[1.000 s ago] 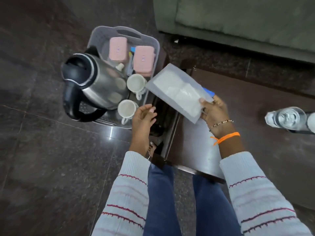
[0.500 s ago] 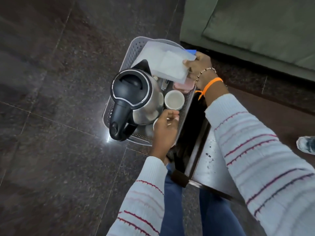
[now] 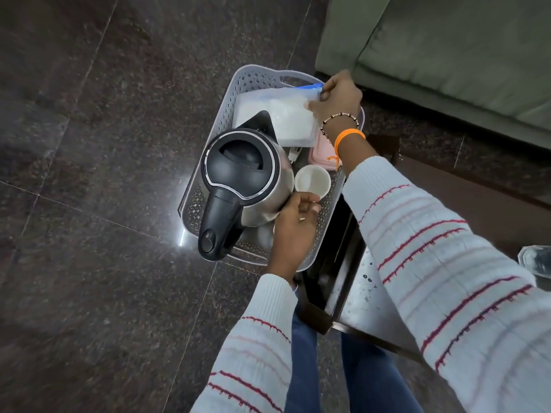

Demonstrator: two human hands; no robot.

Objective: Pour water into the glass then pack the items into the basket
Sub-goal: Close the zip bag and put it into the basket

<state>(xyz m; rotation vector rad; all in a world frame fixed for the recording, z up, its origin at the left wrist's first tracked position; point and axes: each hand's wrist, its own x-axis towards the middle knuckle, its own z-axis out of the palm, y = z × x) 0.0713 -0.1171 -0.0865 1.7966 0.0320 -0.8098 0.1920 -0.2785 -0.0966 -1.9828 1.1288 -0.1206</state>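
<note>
A grey perforated basket point(image 3: 208, 186) sits on the dark floor. Inside it stand a steel kettle point(image 3: 243, 177) with a black lid and handle, a white cup point(image 3: 312, 180) and a pink box point(image 3: 323, 150), partly hidden. My right hand point(image 3: 340, 95) is shut on the blue-sealed edge of a clear plastic bag point(image 3: 283, 114) with white contents, which lies flat over the far end of the basket. My left hand point(image 3: 295, 225) rests curled over the basket's near right side, covering a second cup; whether it grips anything is unclear.
A dark low table point(image 3: 372, 293) stands just right of the basket, with a clear bottle point(image 3: 535, 259) at the frame's right edge. A green sofa point(image 3: 447, 49) fills the upper right. My knees in blue jeans point(image 3: 366, 380) are below.
My right hand carried the plastic bag from above the table leftward and lowered it onto the far end of the basket. The camera swung left, so the basket now sits mid-frame.
</note>
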